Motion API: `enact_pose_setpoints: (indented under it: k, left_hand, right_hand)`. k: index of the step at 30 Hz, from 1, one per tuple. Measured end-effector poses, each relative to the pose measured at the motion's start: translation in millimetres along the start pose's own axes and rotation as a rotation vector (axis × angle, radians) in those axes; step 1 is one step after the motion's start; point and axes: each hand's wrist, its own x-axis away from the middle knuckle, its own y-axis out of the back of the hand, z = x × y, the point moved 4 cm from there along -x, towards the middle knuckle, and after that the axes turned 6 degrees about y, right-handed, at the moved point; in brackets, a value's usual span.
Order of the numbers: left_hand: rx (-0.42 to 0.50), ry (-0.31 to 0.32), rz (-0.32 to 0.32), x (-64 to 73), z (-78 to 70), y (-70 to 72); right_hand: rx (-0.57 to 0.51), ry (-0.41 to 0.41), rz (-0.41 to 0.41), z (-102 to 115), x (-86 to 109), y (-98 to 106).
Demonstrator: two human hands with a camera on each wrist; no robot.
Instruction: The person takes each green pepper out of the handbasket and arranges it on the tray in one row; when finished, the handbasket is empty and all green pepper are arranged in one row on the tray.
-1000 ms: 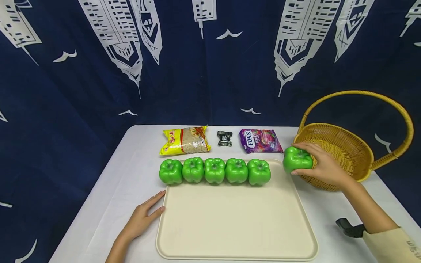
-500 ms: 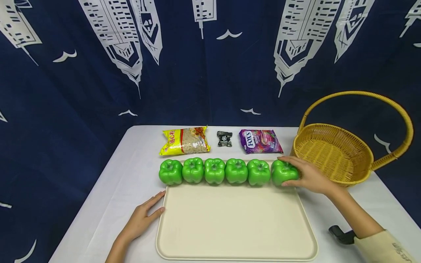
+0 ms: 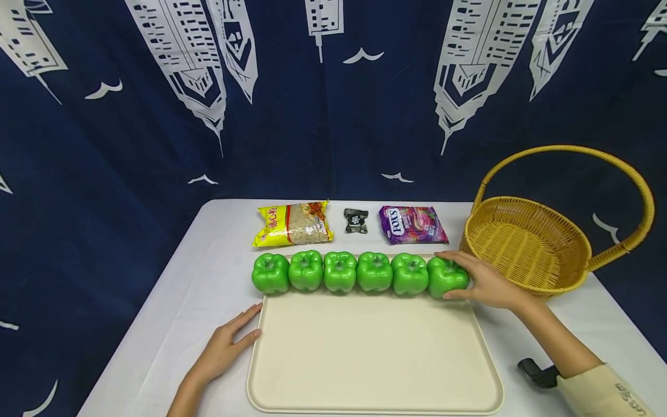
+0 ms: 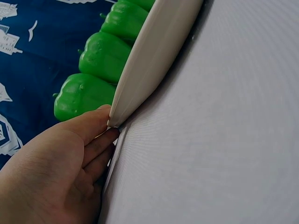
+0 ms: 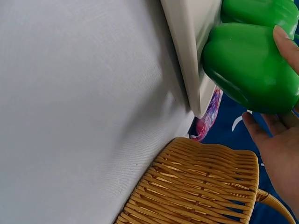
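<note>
A row of several green bell peppers (image 3: 340, 271) stands along the far side of a cream tray (image 3: 375, 353). My right hand (image 3: 484, 281) holds the rightmost bell pepper (image 3: 446, 277), thumb on the near side and fingers on the far side. That pepper sits at the tray's right end, against its neighbour. In the right wrist view the same pepper (image 5: 252, 67) is low over the tray rim, the fingers around its outer side. My left hand (image 3: 221, 347) rests beside the tray's left edge, fingers extended. The left wrist view has its fingertips (image 4: 103, 112) touching the tray rim (image 4: 140, 70).
A wicker basket (image 3: 526, 243) with a tall handle stands right of the tray, close by my right hand. Behind the peppers lie a yellow food packet (image 3: 294, 223), a small black packet (image 3: 356, 220) and a purple candy bag (image 3: 413, 224). A dark curtain (image 3: 333, 127) hangs behind the table.
My right hand has brought the bell pepper from the basket's front edge leftward and down to the right end of the row, closing the gap. My left hand has stayed in place.
</note>
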Motion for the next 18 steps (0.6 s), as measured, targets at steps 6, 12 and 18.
enact_pose_setpoints:
  k: [6, 12, 18]
  left_hand:
    - [-0.001, 0.004, 0.0, -0.3, 0.8, -0.2]
    - [0.011, 0.009, 0.009, 1.0, -0.6, 0.8]
    - [0.01, 0.003, 0.013, 0.4, -0.8, 0.4]
  right_hand:
    - [-0.012, -0.019, 0.013, -1.0, 0.6, -0.5]
    - [-0.027, -0.041, 0.017, -0.6, 1.5, 0.1]
    - [-0.085, -0.021, -0.014, 5.7, 2.3, 7.1]
